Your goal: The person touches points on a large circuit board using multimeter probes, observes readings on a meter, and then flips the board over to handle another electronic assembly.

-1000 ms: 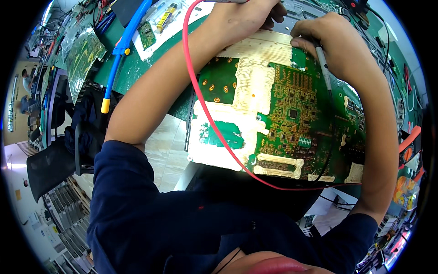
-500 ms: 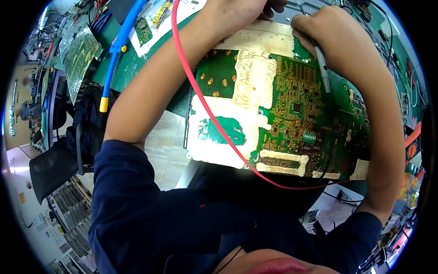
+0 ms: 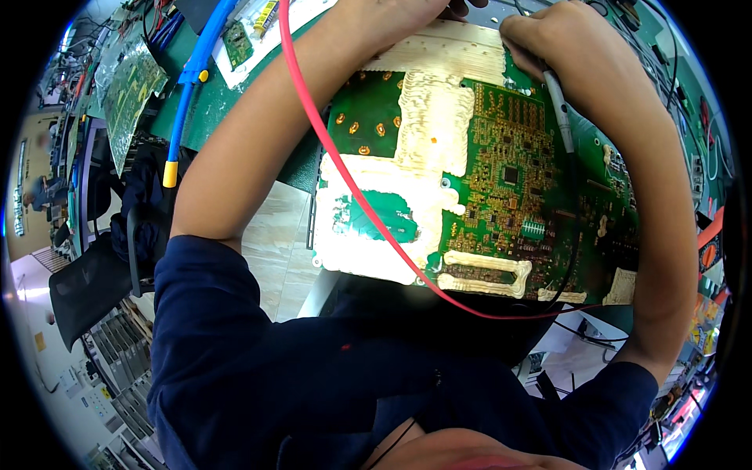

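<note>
A large green circuit board [image 3: 513, 196], with broad cream-coloured coating over parts of it, lies in front of me. My right hand [image 3: 552, 35] is closed round a grey pen-shaped test probe [image 3: 559, 110] above the board's upper right. A black lead runs down from the probe's rear end; its tip is hard to make out beyond my fingers. My left hand [image 3: 399, 17] reaches over the board's top edge. Its fingers look curled but are mostly cut off by the frame, so what they hold is hidden. A red cable [image 3: 337, 153] arcs across the board.
Left of my arm hangs a blue cable [image 3: 186, 102] with a yellow end. Beyond it a bagged circuit board [image 3: 133, 102] and a small green board [image 3: 236, 45] lie on the green bench. A black chair [image 3: 94, 282] stands at left. Tools and wires crowd the right side.
Both hands and the board sit slightly higher in the picture. The probe's rear end has shifted a little right, and more of its black lead shows over the board.
</note>
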A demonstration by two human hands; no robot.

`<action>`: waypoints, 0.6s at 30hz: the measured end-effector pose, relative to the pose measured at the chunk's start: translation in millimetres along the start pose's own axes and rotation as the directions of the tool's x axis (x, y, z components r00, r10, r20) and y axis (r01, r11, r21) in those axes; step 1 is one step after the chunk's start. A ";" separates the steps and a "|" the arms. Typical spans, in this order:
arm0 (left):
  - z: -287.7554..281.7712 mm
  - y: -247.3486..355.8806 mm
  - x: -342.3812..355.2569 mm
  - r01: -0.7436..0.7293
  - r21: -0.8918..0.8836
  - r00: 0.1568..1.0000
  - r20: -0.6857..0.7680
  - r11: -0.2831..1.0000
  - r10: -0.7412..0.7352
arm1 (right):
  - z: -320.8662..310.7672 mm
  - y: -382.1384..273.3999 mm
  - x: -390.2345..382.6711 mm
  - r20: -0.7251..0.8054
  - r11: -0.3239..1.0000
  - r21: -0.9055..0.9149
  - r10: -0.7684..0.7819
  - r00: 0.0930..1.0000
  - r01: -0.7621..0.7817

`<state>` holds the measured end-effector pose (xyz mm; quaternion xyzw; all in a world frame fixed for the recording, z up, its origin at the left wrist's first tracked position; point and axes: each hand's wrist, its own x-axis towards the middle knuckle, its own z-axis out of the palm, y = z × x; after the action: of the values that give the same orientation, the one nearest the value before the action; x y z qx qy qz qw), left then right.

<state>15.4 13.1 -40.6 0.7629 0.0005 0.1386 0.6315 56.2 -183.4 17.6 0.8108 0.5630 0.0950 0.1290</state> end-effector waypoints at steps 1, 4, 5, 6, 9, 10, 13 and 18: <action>-0.2 -0.3 0.1 -0.006 -0.005 1.000 0.003 1.000 0.006 | 2.1 0.9 1.2 -0.006 1.000 -0.028 0.003 1.000 -0.003; 1.4 4.2 -2.7 0.023 -0.021 1.000 -0.008 1.000 -0.023 | 0.7 1.6 2.2 -0.066 0.986 0.151 0.087 0.994 -0.076; 1.3 5.8 -3.0 0.029 -0.020 1.000 -0.001 0.999 -0.029 | 0.2 4.6 2.6 -0.079 0.971 0.227 0.100 0.992 -0.080; 1.4 7.1 -3.0 0.034 -0.019 0.999 0.007 0.999 -0.034 | 2.7 14.4 2.7 -0.082 0.943 0.327 0.090 0.993 -0.058; 2.3 8.7 -4.8 0.035 0.003 0.999 0.001 0.999 -0.035 | 3.8 20.4 1.8 -0.089 0.845 0.533 0.095 0.991 -0.033; 2.3 8.2 -4.6 0.033 0.013 0.999 -0.005 0.999 -0.033 | 3.7 20.6 0.4 -0.089 0.810 0.585 0.104 0.991 -0.032; -0.6 5.5 -3.5 0.019 0.003 1.000 0.003 1.000 -0.019 | 9.3 18.3 -4.7 -0.153 0.842 0.538 0.067 0.986 0.027; 0.7 6.4 -2.8 0.043 0.000 0.999 -0.005 0.999 -0.043 | -12.0 8.6 -3.6 -0.030 0.973 0.225 0.060 0.998 -0.051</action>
<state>11.8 10.6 -35.1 0.7625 0.0184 0.1271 0.6342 59.0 -188.4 31.7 0.8337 0.5495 0.0491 0.0239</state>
